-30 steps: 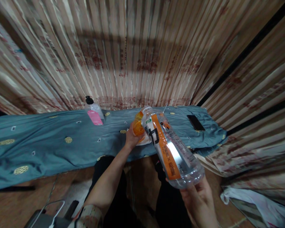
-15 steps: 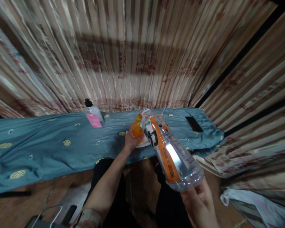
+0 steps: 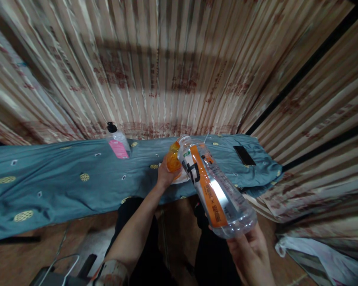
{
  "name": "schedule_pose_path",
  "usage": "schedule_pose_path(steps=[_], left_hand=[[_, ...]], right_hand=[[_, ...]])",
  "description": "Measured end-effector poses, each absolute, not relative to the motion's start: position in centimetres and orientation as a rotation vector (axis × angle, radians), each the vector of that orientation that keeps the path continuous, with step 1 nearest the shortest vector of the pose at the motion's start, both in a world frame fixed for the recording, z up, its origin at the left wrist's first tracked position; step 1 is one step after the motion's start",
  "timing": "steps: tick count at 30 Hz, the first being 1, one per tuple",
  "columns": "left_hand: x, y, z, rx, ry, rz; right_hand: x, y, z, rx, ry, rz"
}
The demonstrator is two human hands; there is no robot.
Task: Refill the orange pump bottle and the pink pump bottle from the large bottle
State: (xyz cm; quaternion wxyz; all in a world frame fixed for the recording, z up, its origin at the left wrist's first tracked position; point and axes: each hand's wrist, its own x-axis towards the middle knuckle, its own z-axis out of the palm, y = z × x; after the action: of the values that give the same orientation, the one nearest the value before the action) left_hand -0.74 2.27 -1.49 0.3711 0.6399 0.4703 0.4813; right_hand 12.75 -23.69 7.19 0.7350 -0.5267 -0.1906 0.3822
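My right hand (image 3: pixel 250 254) grips the base of a large clear plastic bottle (image 3: pixel 214 186) with an orange and white label, tilted so its open neck points down and away toward the table. My left hand (image 3: pixel 165 174) is wrapped round an orange cup or container (image 3: pixel 173 157) that stands on a small white dish (image 3: pixel 181 177) on the blue-green cloth (image 3: pixel 62 186). The bottle's mouth is right beside the orange container. The bottle looks nearly empty.
A pump bottle with a pink label (image 3: pixel 117 141) stands at the back of the cloth. A black phone (image 3: pixel 244 155) lies to the right. Striped curtain hangs behind. A white cable and a dark device (image 3: pixel 59 270) lie on the floor left, a white bag (image 3: pixel 316 258) lies right.
Almost nothing: both hands keep their hold, and the view shifts slightly. The tilted bottle stays by the orange container.
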Motion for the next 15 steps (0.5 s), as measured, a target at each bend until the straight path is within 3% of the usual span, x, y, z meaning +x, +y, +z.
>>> schedule_pose_path(steps=[15], left_hand=[[-0.6,2.2,-1.6,1.592,1.196,1.239]], right_hand=[[13.9,-24.3,6.5,-1.165,-0.505,0.911]])
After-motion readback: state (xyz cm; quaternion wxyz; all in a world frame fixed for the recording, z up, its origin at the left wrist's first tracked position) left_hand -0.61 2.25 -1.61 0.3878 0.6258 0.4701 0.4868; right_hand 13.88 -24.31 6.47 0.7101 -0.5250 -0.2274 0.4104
